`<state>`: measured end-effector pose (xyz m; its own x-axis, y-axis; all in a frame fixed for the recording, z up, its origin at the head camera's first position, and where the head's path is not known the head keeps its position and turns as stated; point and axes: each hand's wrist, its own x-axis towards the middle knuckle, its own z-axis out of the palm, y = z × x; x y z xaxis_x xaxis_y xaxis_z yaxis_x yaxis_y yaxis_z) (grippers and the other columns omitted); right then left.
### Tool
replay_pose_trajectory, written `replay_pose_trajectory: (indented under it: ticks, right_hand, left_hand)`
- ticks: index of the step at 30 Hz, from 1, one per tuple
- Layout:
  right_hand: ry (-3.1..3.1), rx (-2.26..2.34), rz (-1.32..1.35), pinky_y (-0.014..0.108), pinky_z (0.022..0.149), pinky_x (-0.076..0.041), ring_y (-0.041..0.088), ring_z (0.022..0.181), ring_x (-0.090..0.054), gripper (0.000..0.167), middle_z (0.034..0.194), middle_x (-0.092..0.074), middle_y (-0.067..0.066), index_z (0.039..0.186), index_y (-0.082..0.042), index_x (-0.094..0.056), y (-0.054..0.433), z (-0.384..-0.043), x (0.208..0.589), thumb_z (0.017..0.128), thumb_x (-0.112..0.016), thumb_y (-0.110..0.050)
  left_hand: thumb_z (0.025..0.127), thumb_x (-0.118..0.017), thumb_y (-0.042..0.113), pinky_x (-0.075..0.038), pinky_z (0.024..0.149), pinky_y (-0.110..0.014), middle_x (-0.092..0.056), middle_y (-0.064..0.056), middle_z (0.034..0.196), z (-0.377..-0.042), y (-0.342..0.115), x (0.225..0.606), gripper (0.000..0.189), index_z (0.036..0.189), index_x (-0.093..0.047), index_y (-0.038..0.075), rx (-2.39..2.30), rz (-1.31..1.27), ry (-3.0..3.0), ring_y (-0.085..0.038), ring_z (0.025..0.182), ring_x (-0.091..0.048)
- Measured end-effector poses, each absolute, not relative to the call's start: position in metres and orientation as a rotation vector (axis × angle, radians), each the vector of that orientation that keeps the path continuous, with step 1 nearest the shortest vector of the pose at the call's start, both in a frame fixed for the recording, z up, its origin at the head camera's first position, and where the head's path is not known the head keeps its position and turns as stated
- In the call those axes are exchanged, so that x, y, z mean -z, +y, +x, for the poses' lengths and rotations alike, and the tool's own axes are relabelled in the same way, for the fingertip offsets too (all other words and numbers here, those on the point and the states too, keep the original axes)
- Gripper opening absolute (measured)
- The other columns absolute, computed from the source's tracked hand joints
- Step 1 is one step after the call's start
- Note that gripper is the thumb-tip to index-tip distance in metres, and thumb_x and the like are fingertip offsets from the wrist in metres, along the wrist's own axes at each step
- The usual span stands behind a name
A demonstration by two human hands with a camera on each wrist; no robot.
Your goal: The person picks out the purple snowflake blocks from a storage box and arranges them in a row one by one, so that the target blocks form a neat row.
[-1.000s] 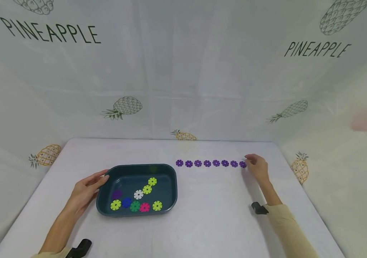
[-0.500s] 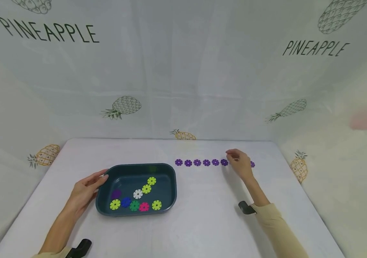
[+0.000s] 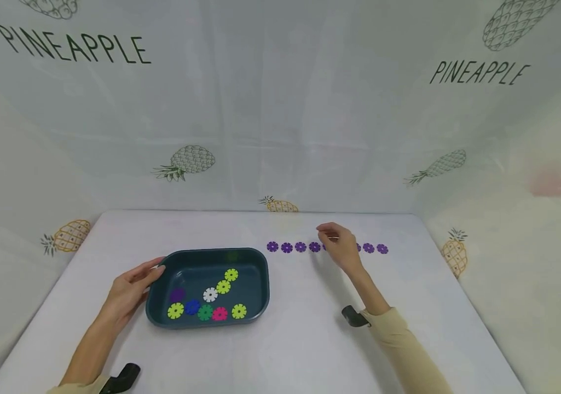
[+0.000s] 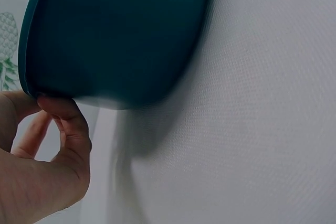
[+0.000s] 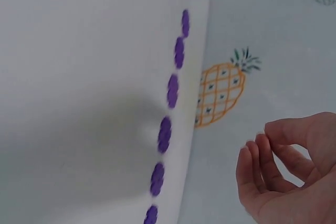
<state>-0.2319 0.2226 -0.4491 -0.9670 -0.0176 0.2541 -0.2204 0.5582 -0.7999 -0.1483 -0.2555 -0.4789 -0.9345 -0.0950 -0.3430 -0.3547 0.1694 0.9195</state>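
My left hand [image 3: 127,293] grips the left rim of a dark teal tray [image 3: 264,284], thumb on top; in the left wrist view the thumb and a finger pinch its edge. Flower-shaped discs lie in it: a white one [image 3: 210,294], a pink one [image 3: 219,313], a green one [image 3: 205,312], a blue one [image 3: 192,307], a purple one [image 3: 177,295] and several yellow ones [image 3: 238,311]. My right hand [image 3: 341,249], fingers loosely curled and holding nothing, is over a row of purple flower discs [image 3: 300,247], hiding the middle ones. The right wrist view shows its bare fingertips beside the row [image 5: 172,91].
The white table [image 3: 305,350] runs back to a pale curtain [image 3: 280,109] printed with pineapples. The row of discs lies near the table's far edge, right of the tray. A black wrist band [image 3: 354,316] sits at the right sleeve.
My right hand has moved left along the row from its right end, uncovering the purple discs there. The left hand and the tray stay in place.
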Motion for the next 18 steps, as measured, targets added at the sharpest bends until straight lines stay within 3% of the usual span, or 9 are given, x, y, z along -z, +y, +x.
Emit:
replay_pose_trajectory:
  ticks: [9,18]
  right_hand:
    - [-2.519,-1.462,0.312,0.042,0.097,-0.054,0.030,0.105,-0.067,0.017,0.108,-0.071,0.016,0.115,0.002,-0.071,0.175,-0.235,0.439,0.100,-0.065,-0.005]
    - [-2.504,-1.508,0.434,0.038,0.095,-0.055,0.026,0.102,-0.068,0.016,0.107,-0.071,0.012,0.114,-0.001,-0.072,0.131,-0.230,0.439,0.101,-0.066,-0.006]
  left_hand:
    - [0.095,-0.073,0.046,-0.053,0.083,-0.019,-0.062,0.020,0.107,-0.148,-0.256,0.480,0.049,0.140,-0.066,0.029,-1.951,-0.416,2.178,-0.001,0.100,-0.058]
    - [0.094,-0.073,0.047,-0.053,0.083,-0.019,-0.062,0.021,0.109,-0.149,-0.256,0.480,0.056,0.145,-0.061,0.025,-1.949,-0.413,2.173,0.001,0.101,-0.059]
